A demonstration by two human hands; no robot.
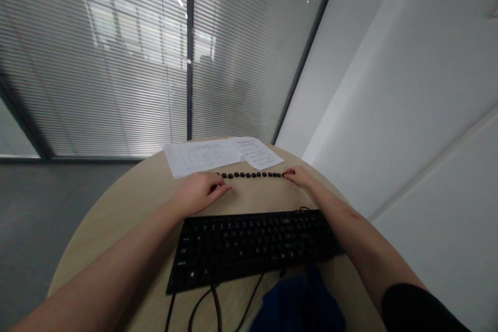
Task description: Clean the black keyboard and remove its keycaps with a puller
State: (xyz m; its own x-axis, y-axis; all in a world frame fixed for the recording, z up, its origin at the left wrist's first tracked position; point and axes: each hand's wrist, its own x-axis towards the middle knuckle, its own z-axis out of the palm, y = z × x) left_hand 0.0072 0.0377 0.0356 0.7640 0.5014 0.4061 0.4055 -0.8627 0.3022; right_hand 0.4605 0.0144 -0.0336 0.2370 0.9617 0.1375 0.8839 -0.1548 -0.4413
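- The row of small black pieces (253, 175), shaped like keycaps, runs left to right a little below the centre of the frame, each one close beside the next.
- I see the left hand (200, 189) at the row's left end, left of the frame's centre; its fingers are half curled and the thumb stands out apart from them, so the grasp is loose and parted. It hides part of that end.
- The right hand (299, 175) is over at the row's right end, its fingertips bunched at the last piece; I can't tell from here whether they grip it or just touch it.
- A black keyboard (252, 244) lies between the forearms in the lower middle of the frame, slightly askew, nearer the person than the row.
- Dark cables (217, 308) trail below it at the bottom edge, beside a blue bundle (298, 303) that looks like cloth.
- Two printed sheets, a left one (202, 158) and a right one (259, 153), overlap just above the row; their print is too small to read.
- All this sits on a round-edged wooden table (112, 218), with a glass partition with blinds (128, 88) across the upper left and a pale wall (408, 114) at the right.
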